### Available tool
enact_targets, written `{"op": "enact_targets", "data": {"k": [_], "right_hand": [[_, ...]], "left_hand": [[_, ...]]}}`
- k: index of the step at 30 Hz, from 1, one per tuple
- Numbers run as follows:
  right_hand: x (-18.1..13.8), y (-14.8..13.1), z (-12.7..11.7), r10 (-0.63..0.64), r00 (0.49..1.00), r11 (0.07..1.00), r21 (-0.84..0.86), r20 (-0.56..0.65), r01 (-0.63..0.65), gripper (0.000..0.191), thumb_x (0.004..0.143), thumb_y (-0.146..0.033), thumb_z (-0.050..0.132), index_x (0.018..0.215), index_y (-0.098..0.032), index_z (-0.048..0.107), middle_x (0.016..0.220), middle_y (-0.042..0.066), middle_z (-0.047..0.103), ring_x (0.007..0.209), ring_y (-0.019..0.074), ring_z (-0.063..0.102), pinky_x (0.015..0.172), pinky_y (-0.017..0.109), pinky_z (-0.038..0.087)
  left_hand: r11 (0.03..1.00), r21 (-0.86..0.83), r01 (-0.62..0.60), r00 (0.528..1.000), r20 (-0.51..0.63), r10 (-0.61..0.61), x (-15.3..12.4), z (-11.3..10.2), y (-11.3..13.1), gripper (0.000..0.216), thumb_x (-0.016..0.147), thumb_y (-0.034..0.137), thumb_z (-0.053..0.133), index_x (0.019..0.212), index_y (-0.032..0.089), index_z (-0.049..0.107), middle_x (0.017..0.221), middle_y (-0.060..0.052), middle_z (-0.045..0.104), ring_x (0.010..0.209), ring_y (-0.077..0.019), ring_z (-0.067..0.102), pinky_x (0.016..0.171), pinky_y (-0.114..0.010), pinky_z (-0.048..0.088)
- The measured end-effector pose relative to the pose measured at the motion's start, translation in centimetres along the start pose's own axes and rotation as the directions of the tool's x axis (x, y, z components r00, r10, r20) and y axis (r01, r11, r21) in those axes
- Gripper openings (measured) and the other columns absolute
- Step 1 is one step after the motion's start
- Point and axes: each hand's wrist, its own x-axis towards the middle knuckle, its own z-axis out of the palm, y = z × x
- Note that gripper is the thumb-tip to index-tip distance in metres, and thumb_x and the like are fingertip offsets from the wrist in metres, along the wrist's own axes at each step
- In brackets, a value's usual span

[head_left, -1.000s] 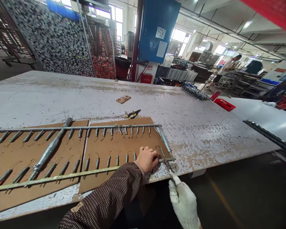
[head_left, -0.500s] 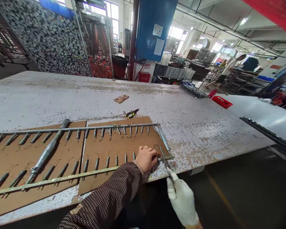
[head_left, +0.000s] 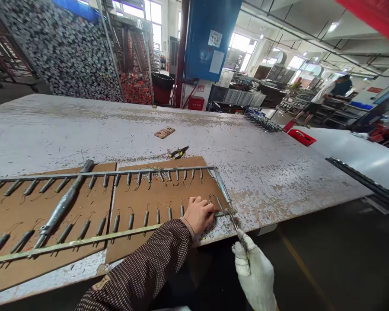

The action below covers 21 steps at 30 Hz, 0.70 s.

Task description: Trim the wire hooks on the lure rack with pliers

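Observation:
A long metal frame [head_left: 155, 171] lies on brown boards [head_left: 158, 196] on the worn white table [head_left: 214, 142]. Several grey rod-shaped pieces with wire hooks [head_left: 131, 220] hang off its two rails. My bare left hand [head_left: 198, 214] is curled on the near rail at the frame's right end, fingers pinched around a small piece there. My white-gloved right hand [head_left: 254, 272] sits below the table edge, closed on a thin metal tool [head_left: 231, 220] whose tip reaches the frame's right corner.
Yellow-handled pliers [head_left: 179, 152] and a small tan card [head_left: 164, 132] lie farther back on the table. A thick grey bar [head_left: 63, 203] lies across the frame. A red tray [head_left: 301, 137] and dark racks sit right. A person stands far back right.
My gloved right hand dipped slightly down and right while the tool stays at the frame corner. My left hand stays on the rail. The far person has walked right.

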Motion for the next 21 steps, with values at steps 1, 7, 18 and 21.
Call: {"op": "enact_targets", "data": {"k": [1, 7, 18, 21], "right_hand": [[0.0, -0.1, 0.0, -0.017, 1.000, 1.000, 0.018, -0.007, 0.017, 0.033, 0.104, -0.034, 0.047, 0.126, -0.014, 0.061, 0.096, 0.010, 0.075, 0.075, 0.0184, 0.071, 0.070, 0.028, 0.056], [-0.7, 0.1, 0.6, -0.013, 0.999, 0.995, -0.096, 0.052, 0.018, 0.036, 0.106, -0.038, 0.043, 0.120, -0.013, 0.065, 0.075, 0.006, 0.071, 0.060, 0.0183, 0.065, 0.057, 0.027, 0.051], [-1.0, -0.5, 0.6, 0.005, 1.000, 0.999, -0.054, 0.012, -0.004, 0.035, 0.105, -0.037, 0.044, 0.123, -0.014, 0.064, 0.092, 0.010, 0.075, 0.073, 0.0194, 0.069, 0.067, 0.029, 0.056], [-0.8, -0.7, 0.4, -0.009, 0.999, 1.000, -0.029, -0.031, 0.008, 0.037, 0.105, -0.038, 0.045, 0.126, -0.013, 0.062, 0.098, 0.011, 0.075, 0.077, 0.0206, 0.070, 0.069, 0.031, 0.056]], "left_hand": [[1.000, 0.010, -0.008, 1.000, 0.001, 0.008, 0.0, 0.0, 0.0, 0.011, 0.094, 0.031, 0.056, 0.089, 0.024, 0.064, 0.092, -0.003, 0.067, 0.095, -0.0210, 0.051, 0.088, -0.041, 0.028], [0.997, 0.062, -0.036, 0.999, 0.037, 0.034, -0.1, -0.1, 0.3, 0.007, 0.092, 0.026, 0.057, 0.088, 0.023, 0.062, 0.093, -0.004, 0.065, 0.094, -0.0217, 0.049, 0.087, -0.041, 0.029], [0.999, 0.026, -0.024, 1.000, 0.009, 0.024, 0.0, 0.1, 0.1, 0.010, 0.094, 0.029, 0.055, 0.090, 0.023, 0.061, 0.093, -0.004, 0.066, 0.095, -0.0213, 0.051, 0.088, -0.041, 0.029], [1.000, 0.018, -0.007, 1.000, 0.002, 0.007, 0.0, 0.0, 0.2, 0.009, 0.094, 0.029, 0.056, 0.090, 0.023, 0.062, 0.094, -0.003, 0.066, 0.097, -0.0213, 0.051, 0.088, -0.040, 0.029]]}}
